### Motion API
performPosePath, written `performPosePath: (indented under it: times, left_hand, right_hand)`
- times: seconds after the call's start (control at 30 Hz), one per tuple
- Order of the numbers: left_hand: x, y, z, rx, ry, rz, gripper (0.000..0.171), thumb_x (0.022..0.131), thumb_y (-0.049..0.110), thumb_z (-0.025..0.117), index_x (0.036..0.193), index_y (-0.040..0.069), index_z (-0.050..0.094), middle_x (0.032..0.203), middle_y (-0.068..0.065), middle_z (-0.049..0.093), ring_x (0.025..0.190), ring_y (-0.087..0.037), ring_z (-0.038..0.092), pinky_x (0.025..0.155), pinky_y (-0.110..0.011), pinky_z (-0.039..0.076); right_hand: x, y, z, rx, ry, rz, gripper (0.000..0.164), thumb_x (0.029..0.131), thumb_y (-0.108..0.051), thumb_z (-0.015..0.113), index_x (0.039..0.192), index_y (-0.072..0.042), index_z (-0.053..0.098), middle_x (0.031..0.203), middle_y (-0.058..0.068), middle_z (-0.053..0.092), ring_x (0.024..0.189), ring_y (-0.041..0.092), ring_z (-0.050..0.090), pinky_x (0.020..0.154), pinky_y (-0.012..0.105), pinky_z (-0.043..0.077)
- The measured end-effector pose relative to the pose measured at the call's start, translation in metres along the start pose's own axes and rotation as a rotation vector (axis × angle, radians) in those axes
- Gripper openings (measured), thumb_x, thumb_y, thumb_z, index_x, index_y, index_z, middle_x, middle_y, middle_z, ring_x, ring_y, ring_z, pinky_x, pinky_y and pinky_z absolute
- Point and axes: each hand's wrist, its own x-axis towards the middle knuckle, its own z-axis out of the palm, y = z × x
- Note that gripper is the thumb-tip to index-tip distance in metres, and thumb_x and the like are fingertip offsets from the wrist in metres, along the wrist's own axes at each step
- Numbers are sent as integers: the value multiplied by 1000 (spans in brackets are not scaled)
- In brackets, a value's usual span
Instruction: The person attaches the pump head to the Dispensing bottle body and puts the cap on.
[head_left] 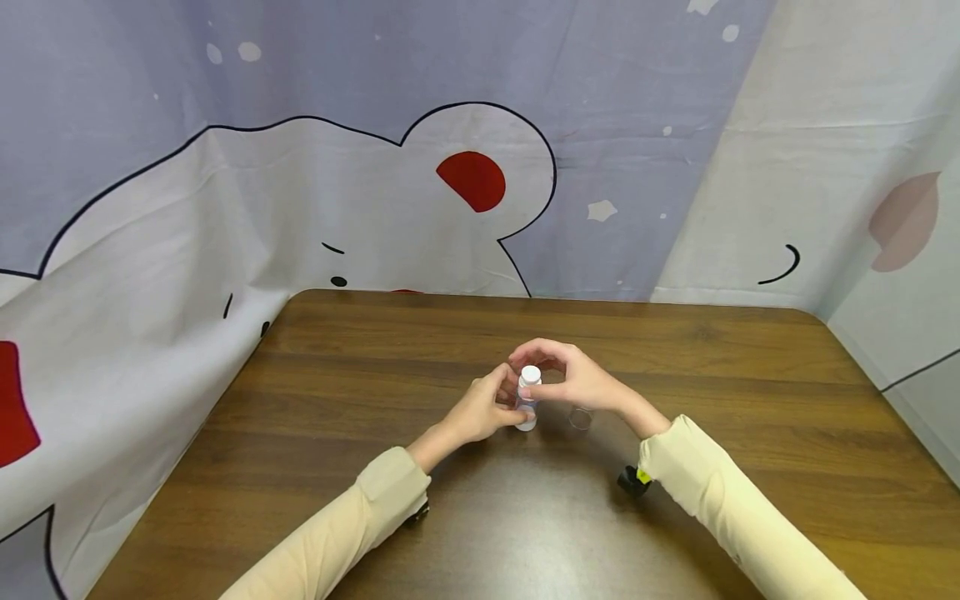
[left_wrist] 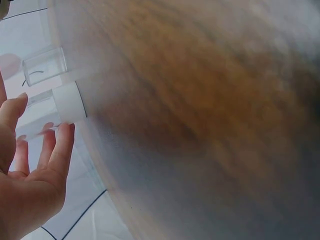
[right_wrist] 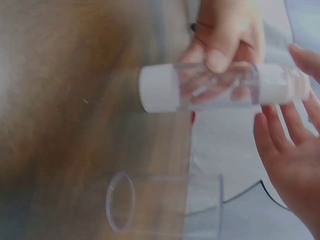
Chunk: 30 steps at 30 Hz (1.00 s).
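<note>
My left hand (head_left: 477, 408) grips the bottle (right_wrist: 227, 91) inside the table's (head_left: 337, 375) far edge, my right hand (head_left: 577, 377) wide around it — cap (head_left: 531, 373) on, clear cup (right_wrist: 167, 204) apart.

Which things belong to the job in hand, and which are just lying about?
In the job:
small clear plastic-looking bottle with white ends
left hand holding it
right hand at its top

Apparently lying about:
clear plastic-looking cylinder, standing untouched, possibly the bottle's cover

Indoor rm, type unclear, cartoon-print cloth backdrop (head_left: 600, 167), wood-grain tbl (head_left: 337, 375)
</note>
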Motion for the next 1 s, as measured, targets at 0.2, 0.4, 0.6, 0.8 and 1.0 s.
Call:
performPosePath:
  times: [0.2,0.4,0.6,0.8,1.0]
  left_hand:
    - [-1,1,-1,39,5,3,41,81,6,75,113,-2,50,101,-17,68,93,-25,67,77,-24,57]
    - [-2,2,-1,51,16,34,48,81,6,76,120,-4,49,106,-19,67,96,-28,67,81,-30,57]
    - [0,1,-1,54,8,41,42,81,7,76,113,-3,51,105,-19,68,97,-29,67,84,-34,57]
    - [0,2,-1,68,1,32,39,81,7,76,110,-2,51,104,-19,68,95,-27,67,81,-30,57]
    - [0,2,0,63,5,22,37,81,7,76,108,-2,52,102,-18,68,94,-28,68,80,-29,58]
  right_hand:
    - [-1,3,-8,109,-158,-37,44,84,0,70,125,0,54,125,18,60,113,26,59,100,28,49]
    - [-2,2,-8,108,-202,-39,46,86,3,66,129,2,52,130,20,57,118,25,57,102,29,47]
    - [-3,0,-9,52,-215,-34,40,88,3,63,127,1,55,125,19,61,116,33,58,98,32,50]
    - [-5,0,-8,0,-186,-37,36,89,1,64,124,-1,58,123,17,64,113,31,61,97,33,52]
    - [-7,-4,-8,-40,-154,-5,36,87,3,65,122,-2,60,121,14,65,111,21,63,95,38,53]
